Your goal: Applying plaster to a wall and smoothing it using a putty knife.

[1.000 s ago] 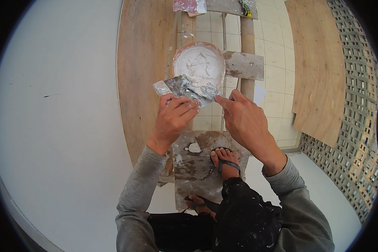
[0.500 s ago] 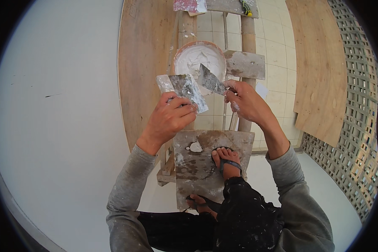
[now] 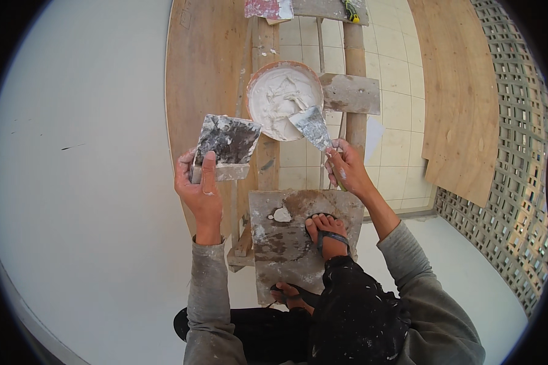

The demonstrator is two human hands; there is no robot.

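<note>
My left hand [image 3: 200,188] grips a broad plastering blade [image 3: 228,141] by its pale back edge, thumb on top; dark and white smears cover its face. In my right hand [image 3: 348,167] is a putty knife [image 3: 312,126], held by its handle, its smeared blade reaching over the near right rim of the bucket. The round orange-rimmed bucket [image 3: 250,91] holds thick white putty [image 3: 281,100] with a ridged surface. The broad blade is apart from the bucket, to its lower left.
My feet in sandals stand on a stained board [image 3: 286,261] with a white putty blob [image 3: 282,215]. A wooden rail frame [image 3: 354,55] carries a small plank [image 3: 356,94] and a tape measure [image 3: 351,11]. A white wall [image 3: 79,201] is at left; a plywood sheet [image 3: 456,103] lies at right.
My left hand has moved left and turned over, so the broad blade's dark face now shows. The putty knife has separated from it and turned, lowering slightly near the bucket's rim.
</note>
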